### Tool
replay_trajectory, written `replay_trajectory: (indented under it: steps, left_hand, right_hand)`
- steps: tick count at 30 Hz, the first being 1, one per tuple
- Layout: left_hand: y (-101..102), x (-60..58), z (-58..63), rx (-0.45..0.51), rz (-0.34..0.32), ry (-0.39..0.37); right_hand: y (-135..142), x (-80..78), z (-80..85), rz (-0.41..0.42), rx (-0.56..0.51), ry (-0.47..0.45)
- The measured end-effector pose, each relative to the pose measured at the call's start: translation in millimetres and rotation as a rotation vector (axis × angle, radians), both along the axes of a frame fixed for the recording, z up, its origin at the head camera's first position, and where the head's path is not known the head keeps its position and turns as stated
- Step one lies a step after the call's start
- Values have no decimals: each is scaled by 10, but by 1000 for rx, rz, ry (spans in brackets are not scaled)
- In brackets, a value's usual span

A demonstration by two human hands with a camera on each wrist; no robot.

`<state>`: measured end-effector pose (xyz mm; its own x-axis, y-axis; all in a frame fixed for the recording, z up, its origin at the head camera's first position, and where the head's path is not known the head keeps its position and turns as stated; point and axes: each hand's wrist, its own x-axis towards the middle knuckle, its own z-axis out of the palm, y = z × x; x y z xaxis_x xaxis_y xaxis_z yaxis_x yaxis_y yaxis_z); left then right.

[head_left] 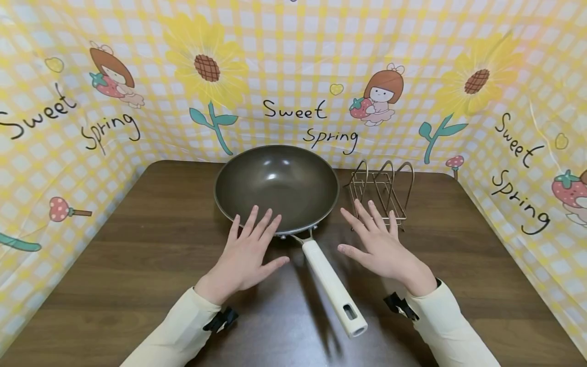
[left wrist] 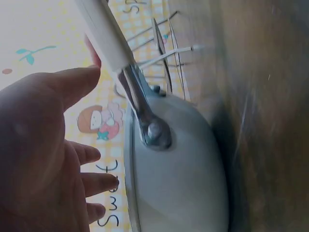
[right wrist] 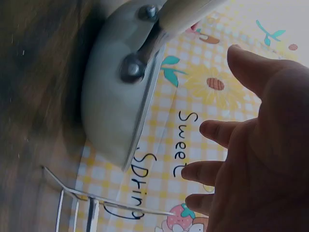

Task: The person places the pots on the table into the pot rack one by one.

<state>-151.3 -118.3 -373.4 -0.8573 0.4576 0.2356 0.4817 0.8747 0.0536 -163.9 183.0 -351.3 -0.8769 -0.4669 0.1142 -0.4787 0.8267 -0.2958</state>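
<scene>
A dark-coated wok (head_left: 279, 191) stands on the wooden table, its cream handle (head_left: 334, 285) pointing toward me and a little right. My left hand (head_left: 245, 260) is spread over the wok's near left rim, fingers straight, holding nothing. To the right of the handle, my right hand (head_left: 382, 250) spreads its fingers in the air, also holding nothing. The left wrist view shows the pale outer side of the wok (left wrist: 181, 169) and a riveted metal bracket (left wrist: 142, 108) beyond the left thumb. Behind the right fingertips stands a wire rack (head_left: 382, 191) with upright loops.
The brown wooden table (head_left: 137, 265) lies under everything. A yellow checked cloth (head_left: 284, 61) with flowers, cartoon figures and lettering rises along its back and both sides. The rack stands close to the wok's right edge.
</scene>
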Motion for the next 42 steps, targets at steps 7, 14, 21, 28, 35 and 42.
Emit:
replay_trajectory:
  steps: [7,14,21,28,35,42]
  left_hand:
    - [13,230,-43,15,-23,-30]
    - [25,463,-1,56,-68,-61]
    - [48,624,-27,94,-147,-210]
    - [96,649,-64,135,-227,-358]
    - [182,674,-126,235,-288,-553]
    - [294,650,-232,394,-398,-735]
  right_hand:
    - [-24,76,-38,91,-100,-63]
    - [-42,127,-94,152,-165,-154]
    - [-37,121,-168,181,-194,-258]
    - [-57,50,-259,218,-253,-408]
    - [-122,-55,-332,262,-336,-586]
    - [-162,-148,-423,307,-493,-744]
